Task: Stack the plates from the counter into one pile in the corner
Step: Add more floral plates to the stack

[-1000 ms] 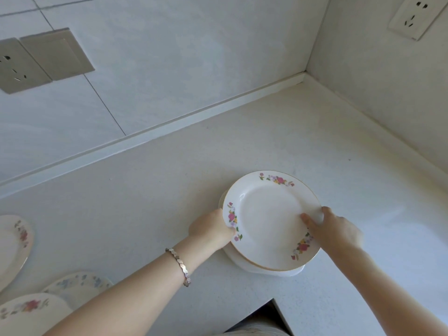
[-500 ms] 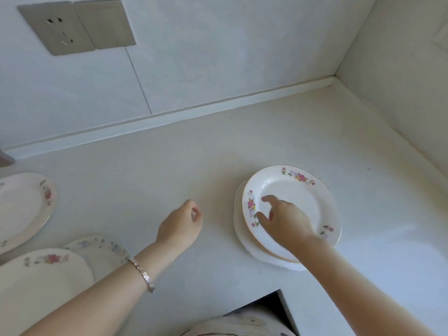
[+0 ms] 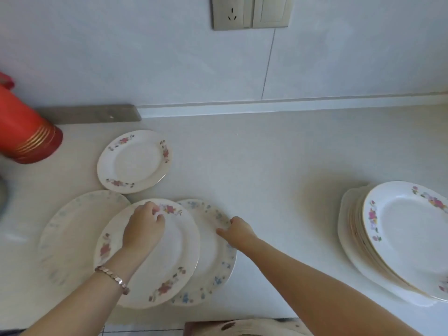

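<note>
Head view: left hand point(image 3: 143, 227) gripping red-flowered white china plate point(image 3: 174, 253) at rim; right hand point(image 3: 238, 232) seemingly pinching blue-flowered plate point(image 3: 214, 265) rim; brittle, slick.

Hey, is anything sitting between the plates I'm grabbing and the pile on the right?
Nothing visible does. The pink-flowered plate under the left hand overlaps the blue-flowered plate at the right hand; only bare counter lies before the pile.

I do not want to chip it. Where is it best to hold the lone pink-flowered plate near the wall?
I would take the lone plate by its broad rim on the right, thumb above, fingers beneath. It lies flat; that side faces bare counter; its near edge almost meets the oval plate.
</note>
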`<control>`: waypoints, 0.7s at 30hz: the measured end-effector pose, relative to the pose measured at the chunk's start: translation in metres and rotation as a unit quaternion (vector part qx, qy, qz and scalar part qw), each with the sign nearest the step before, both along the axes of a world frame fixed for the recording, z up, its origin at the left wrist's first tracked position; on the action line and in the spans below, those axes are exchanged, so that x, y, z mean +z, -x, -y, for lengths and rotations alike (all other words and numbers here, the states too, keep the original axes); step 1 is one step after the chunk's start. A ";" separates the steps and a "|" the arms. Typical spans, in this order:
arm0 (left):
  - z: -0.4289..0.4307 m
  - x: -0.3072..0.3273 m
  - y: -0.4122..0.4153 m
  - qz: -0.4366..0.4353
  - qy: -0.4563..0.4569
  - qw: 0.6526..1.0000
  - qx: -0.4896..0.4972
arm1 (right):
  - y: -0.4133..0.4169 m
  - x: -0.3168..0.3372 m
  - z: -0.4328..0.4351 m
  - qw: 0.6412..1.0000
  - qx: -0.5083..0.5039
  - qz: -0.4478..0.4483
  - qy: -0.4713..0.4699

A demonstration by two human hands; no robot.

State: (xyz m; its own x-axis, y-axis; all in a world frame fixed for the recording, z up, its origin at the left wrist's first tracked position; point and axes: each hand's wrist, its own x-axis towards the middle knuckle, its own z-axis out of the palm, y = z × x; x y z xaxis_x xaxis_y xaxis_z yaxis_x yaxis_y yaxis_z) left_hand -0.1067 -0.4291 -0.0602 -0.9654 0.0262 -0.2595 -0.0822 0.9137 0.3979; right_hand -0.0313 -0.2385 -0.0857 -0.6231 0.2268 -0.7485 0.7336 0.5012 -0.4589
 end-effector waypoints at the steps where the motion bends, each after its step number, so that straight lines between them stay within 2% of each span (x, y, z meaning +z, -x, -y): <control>1: 0.006 -0.004 0.007 -0.004 0.033 0.999 -0.030 | 0.002 -0.004 0.004 1.000 -0.014 0.002 -0.013; 4: 0.020 -0.016 0.033 -0.009 0.151 0.975 -0.160 | 0.003 -0.009 0.007 0.999 -0.031 0.004 -0.039; 6: 0.022 -0.021 0.052 0.001 0.179 0.963 -0.203 | 0.001 -0.012 0.005 0.998 -0.042 0.003 -0.036; 11: 0.019 -0.026 0.080 0.071 0.116 0.967 -0.217 | 0.001 -0.015 0.006 0.997 -0.065 0.001 -0.037; 16: 0.021 -0.022 0.087 0.044 0.127 0.960 -0.246 | 0.001 -0.015 0.002 0.998 -0.064 0.000 -0.028; 18: 0.023 -0.019 0.087 0.029 0.095 0.969 -0.228 | 0.000 -0.013 -0.001 0.997 -0.080 -0.007 -0.003; 21: 0.027 -0.012 0.087 0.012 0.041 0.983 -0.176 | -0.009 -0.009 -0.008 0.983 -0.153 -0.034 0.092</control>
State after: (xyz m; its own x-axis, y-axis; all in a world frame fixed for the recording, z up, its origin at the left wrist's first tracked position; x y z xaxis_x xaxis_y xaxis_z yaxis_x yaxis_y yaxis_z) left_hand -0.1933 -0.4556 -0.0725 -0.8937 0.3362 -0.2971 0.2372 0.9161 0.3232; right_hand -0.0225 -0.2308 -0.0950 -0.5967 0.2761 -0.7535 0.8018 0.1668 -0.5739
